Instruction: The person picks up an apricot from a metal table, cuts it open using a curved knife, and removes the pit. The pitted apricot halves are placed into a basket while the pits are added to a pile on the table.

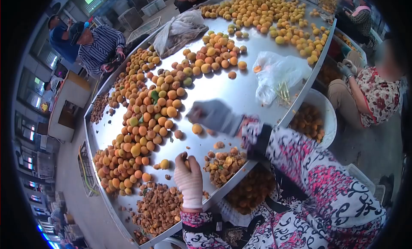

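My left hand (189,180), in a pale glove with bare fingertips, is closed just above the table's near edge. A bit of orange apricot (187,164) shows between its thumb and fingers. My right hand (214,116), in a grey glove, is over the table and smeared by motion; its fingers cannot be made out. A loose yellow apricot (197,129) lies just below it. Whole apricots (146,124) are heaped in a long band to the left of my hands. Brown apricot pits (156,212) are piled left of my left hand, and torn apricot pieces (225,166) right of it.
The metal table (210,88) has a raised rim. On it lie a clear plastic bag (281,73), a greyish sack (180,30) and more apricots (262,10). A white tub (329,120) of apricot pieces stands below the right edge. Co-workers sit right (373,90) and stand left (101,47).
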{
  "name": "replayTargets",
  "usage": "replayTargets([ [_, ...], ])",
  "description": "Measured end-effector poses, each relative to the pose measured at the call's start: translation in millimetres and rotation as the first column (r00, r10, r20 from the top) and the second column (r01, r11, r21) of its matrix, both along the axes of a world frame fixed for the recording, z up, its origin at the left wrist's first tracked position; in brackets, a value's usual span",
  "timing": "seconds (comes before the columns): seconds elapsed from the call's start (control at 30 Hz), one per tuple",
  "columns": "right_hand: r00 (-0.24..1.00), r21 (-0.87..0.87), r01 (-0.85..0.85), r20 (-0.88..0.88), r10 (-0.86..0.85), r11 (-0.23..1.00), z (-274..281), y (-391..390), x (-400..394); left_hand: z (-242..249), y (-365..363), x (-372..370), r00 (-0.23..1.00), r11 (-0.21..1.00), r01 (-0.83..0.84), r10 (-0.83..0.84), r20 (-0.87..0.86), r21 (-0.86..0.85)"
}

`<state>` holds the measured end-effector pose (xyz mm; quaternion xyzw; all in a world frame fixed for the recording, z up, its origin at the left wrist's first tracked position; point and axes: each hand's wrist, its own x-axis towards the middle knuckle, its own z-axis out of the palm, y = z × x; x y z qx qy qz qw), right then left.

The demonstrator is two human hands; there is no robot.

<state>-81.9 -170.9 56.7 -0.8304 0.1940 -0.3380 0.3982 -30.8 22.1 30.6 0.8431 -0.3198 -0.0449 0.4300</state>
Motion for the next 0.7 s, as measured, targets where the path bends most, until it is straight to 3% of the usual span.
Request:
replayTargets([
  [0.07,0.963,-0.157,0.114,-0.226,-0.148,0.981,-25,-68,-3,-1,5,2,0.997,0.999,-0.027,0.025,-0.076,-0.02],
  [0.13,0.875,-0.316,0.184,-0.378,-0.302,0.931,-32,-120,-13,2,9,1,0.949,0.998,0.002,-0.022,-0.314,-0.065],
  [0.17,0.818,-0.385,0.204,-0.438,-0.373,0.9,-35,-140,-17,-2,12,2,0.95,0.998,-0.01,-0.011,-0.313,-0.067],
  [0.33,0.614,-0.381,0.153,-0.686,-0.39,0.912,-71,-189,-11,-8,14,7,0.889,0.997,0.006,-0.039,-0.456,-0.074],
  [0.37,0.581,-0.384,0.101,-0.726,-0.368,0.918,-82,-195,-6,-9,15,9,0.887,0.994,0.007,-0.056,-0.459,-0.108],
  [0.43,0.666,-0.422,0.147,-0.626,-0.405,0.895,-96,-194,-4,-2,15,12,0.847,0.995,-0.027,-0.027,-0.531,-0.093],
  [0.5,0.651,-0.41,0.186,-0.629,-0.425,0.893,-97,-185,-3,3,14,13,0.783,0.995,-0.055,-0.007,-0.622,-0.081],
  [0.57,0.559,-0.378,0.166,-0.725,-0.403,0.911,-92,-173,-5,4,15,13,0.697,0.99,-0.074,-0.032,-0.716,-0.116],
  [0.63,0.636,-0.262,0.018,-0.741,-0.213,0.965,-88,-165,-16,6,17,13,0.644,0.987,-0.054,-0.083,-0.761,-0.154],
  [0.67,0.658,0.007,0.107,-0.75,-0.066,0.994,-64,-143,-19,6,17,12,0.632,0.986,-0.033,-0.107,-0.767,-0.165],
  [0.7,0.687,0.277,0.185,-0.722,0.077,0.943,-33,-113,-27,11,19,11,0.597,0.987,0.009,-0.134,-0.791,-0.161],
])
